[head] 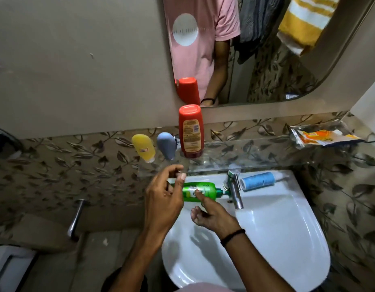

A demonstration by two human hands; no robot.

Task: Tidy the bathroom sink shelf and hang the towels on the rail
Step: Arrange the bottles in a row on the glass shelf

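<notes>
Leaf-pattern tiles cover the wall behind the white sink (287, 239), and a glass shelf (256, 148) runs just above its back edge, under the mirror (266, 60). I take the tap (235, 190) as my landmark.

Just left of the tap a green bottle (200, 191) lies on its side on the back rim of the sink, with its cap end touching or nearly touching the base of the tap. I think it is a plastic bottle, stiff but a little squeezable, not fragile. If the rim is wet it may be slippery, and being round it can roll into the bowl. The best place to hold it, I judge, is around the middle of the body, across the label, not at the narrow cap.

My left hand (163, 199) is at the bottle's far end from the tap, fingers curled and half spread, not closed on anything that I can see. My right hand (212, 216) is below the bottle, loosely spread, with one finger reaching to the label; whether it touches I cannot tell.

Right of the tap a blue bottle (257, 180) also lies on the rim. Above and left of the tap, a red bottle (190, 131), a grey bottle (166, 145) and a yellow bottle (143, 147) stand on the shelf.
</notes>
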